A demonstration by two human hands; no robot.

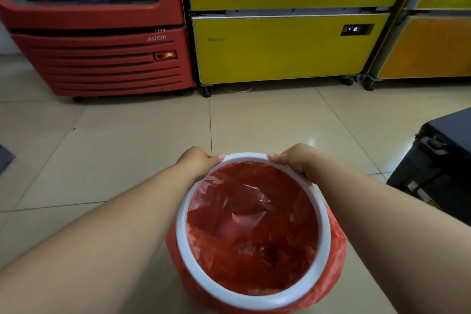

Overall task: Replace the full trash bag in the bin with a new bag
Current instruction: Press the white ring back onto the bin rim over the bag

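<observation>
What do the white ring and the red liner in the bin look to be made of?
White round ring: probably rigid moulded plastic, smooth and matte, holding an even curve. Red bag liner: thin plastic film, slightly translucent, with glossy wrinkles and slack folds.

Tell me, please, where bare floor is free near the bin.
Bare floor lies between the bin and the red cooler and yellow cooler, and left of the bin. Crowded: the bin's far rim, gripped by left hand and right hand, and the black box at right.

Arms [114, 211] outstretched, left grip [197, 160] and right grip [293, 158] curled, thumbs [218, 157] pointing inward
</observation>
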